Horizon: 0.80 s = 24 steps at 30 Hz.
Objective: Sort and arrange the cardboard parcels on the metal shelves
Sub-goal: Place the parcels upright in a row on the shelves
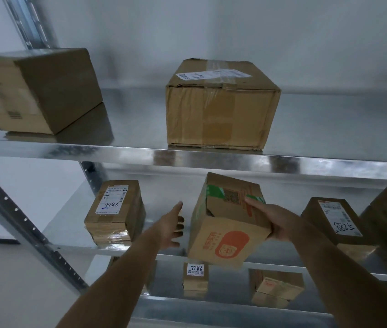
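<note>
At the frame's lower centre, the right hand [280, 223] grips a tilted brown cardboard parcel with orange print [229, 226] above the middle galvanised metal shelf [69, 235], while the left hand [172, 224] hovers beside it, fingers loosely spread, holding nothing.

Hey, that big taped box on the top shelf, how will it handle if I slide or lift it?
The big taped box looks wide and squat, so it probably won't tip. Its creased front suggests soft walls. It may slide easily on the smooth top shelf.
</note>
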Motion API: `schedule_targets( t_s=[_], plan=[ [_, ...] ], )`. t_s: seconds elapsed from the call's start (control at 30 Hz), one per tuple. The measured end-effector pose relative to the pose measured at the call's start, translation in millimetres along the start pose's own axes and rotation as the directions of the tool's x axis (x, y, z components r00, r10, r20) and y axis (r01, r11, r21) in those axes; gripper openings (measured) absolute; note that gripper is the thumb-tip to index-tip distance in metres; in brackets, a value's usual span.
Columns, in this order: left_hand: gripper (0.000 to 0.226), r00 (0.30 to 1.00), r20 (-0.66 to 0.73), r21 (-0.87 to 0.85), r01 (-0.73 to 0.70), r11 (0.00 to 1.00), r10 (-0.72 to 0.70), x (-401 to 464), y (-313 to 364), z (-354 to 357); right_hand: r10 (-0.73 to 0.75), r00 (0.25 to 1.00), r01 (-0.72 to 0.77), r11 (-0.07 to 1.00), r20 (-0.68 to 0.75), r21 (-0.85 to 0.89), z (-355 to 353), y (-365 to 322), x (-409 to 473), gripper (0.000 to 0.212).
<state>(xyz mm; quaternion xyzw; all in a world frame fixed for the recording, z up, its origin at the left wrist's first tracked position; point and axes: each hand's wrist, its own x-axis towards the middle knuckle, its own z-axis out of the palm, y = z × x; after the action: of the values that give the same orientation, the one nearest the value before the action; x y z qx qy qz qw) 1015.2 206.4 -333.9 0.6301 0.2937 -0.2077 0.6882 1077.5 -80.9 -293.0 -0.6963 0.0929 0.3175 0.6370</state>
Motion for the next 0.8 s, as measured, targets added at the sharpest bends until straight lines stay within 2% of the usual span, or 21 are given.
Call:
schedule_targets(
  t_s=[0.13, 0.23, 0.3, 0.4, 0.57, 0.63, 0.7, 0.8],
  plan=[
    [0.065, 0.997, -0.019, 0.095, 0.070, 0.993, -0.069, -3.8, -25.1, 3.3, 0.022, 1.000, -0.024, 0.985, 0.014, 0.169, -22.4, 10.5, -1.7, 0.061],
    [0.060, 0.997, 0.034, 0.179, 0.058, 0.982, -0.065, -8.5, -30.1, 12.3, 0.004, 0.999, -0.016, 0.969, 0.049, 0.248, -30.0, 18.4, -4.6, 0.047],
    [0.052, 0.994, 0.096, 0.183, 0.033, 0.983, -0.051, -9.6, -29.8, 20.0, 0.000, 0.998, -0.016, 0.958, 0.057, 0.288, -32.5, 22.5, -5.6, 0.041],
    [0.044, 0.992, 0.122, 0.134, 0.025, 0.991, -0.042, -15.5, -21.0, 31.2, -0.037, 0.998, 0.018, 0.952, 0.056, 0.307, -33.3, 24.9, -7.7, 0.047],
    [0.077, 0.998, 0.064, 0.021, -0.026, 0.999, 0.024, -11.8, 7.0, 33.3, -0.271, 0.953, 0.229, 0.936, 0.136, 0.267, -27.5, 14.0, -11.5, 0.047],
    [0.077, 0.997, 0.067, 0.005, -0.036, 0.999, 0.036, -6.9, 17.2, 33.1, -0.345, 0.917, 0.304, 0.930, 0.202, 0.207, -21.5, 10.1, -9.4, 0.059],
    [0.079, 0.986, 0.153, -0.119, -0.047, 0.992, 0.065, -3.1, 26.8, 36.1, -0.366, 0.896, 0.345, 0.930, 0.253, 0.124, -17.4, 10.4, -3.8, 0.072],
    [0.082, 0.973, 0.195, -0.239, -0.073, 0.968, 0.122, 6.4, 32.0, 39.0, -0.340, 0.916, 0.336, 0.940, 0.212, 0.058, -8.6, 16.8, -5.3, 0.074]
  ],
)
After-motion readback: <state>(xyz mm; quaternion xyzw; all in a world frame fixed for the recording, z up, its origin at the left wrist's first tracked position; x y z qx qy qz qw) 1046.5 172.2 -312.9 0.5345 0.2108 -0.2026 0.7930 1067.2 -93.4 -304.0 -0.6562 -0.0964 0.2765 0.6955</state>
